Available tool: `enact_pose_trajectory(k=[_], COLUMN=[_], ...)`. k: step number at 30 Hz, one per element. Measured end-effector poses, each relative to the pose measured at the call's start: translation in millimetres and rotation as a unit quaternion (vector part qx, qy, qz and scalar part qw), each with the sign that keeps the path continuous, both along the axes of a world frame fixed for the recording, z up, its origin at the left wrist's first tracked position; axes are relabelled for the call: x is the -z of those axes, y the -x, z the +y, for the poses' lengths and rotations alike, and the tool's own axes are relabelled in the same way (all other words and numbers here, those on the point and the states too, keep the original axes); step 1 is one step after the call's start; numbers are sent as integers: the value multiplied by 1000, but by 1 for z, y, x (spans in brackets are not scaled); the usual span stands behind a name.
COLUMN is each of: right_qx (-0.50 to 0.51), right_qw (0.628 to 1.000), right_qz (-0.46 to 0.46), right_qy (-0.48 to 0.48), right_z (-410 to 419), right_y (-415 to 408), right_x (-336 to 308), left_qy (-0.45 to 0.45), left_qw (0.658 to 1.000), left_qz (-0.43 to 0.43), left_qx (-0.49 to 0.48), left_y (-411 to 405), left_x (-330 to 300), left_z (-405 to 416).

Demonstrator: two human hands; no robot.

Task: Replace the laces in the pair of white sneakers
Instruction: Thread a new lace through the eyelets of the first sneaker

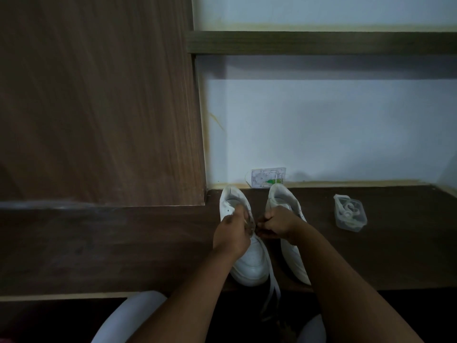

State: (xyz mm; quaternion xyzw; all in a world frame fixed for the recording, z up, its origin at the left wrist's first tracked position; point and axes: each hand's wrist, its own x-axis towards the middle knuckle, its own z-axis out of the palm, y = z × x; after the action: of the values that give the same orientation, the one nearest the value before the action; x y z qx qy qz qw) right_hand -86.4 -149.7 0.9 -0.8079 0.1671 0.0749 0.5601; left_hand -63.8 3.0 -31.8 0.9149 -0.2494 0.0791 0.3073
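Observation:
Two white sneakers stand side by side on a dark wooden desk [383, 256], toes toward me. My left hand [231, 235] grips the lacing area of the left sneaker [249, 266]. My right hand [278, 224] pinches a lace at that shoe's inner edge, its forearm lying over the right sneaker [280, 194]. A white lace [273, 293] hangs from the left sneaker down over the desk's front edge. A small clear plastic box [350, 214] with coiled white laces inside sits on the desk to the right.
A tall wooden panel [99, 107] rises on the left. A shelf [321, 43] crosses the white wall above. A small packet [268, 178] leans against the wall behind the sneakers. White chair parts [128, 318] show below the desk edge.

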Motion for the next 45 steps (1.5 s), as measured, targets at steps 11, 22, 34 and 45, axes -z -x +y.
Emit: enact_pose_trajectory(k=[11, 22, 34, 45], right_qx=[-28, 171, -8, 280], right_qw=[998, 981, 965, 945], right_qz=[-34, -74, -190, -159], right_qy=[53, 51, 178, 50], right_z=[-4, -44, -29, -62], right_y=[-1, -1, 22, 15], right_x=[7, -13, -35, -26], left_qy=[-35, -4, 104, 53], left_qw=[999, 997, 984, 974], left_qz=[-3, 75, 131, 206], left_qx=[2, 31, -55, -77], left_y=[-1, -35, -25, -36], left_x=[-14, -27, -16, -18], left_z=[-5, 27, 11, 31])
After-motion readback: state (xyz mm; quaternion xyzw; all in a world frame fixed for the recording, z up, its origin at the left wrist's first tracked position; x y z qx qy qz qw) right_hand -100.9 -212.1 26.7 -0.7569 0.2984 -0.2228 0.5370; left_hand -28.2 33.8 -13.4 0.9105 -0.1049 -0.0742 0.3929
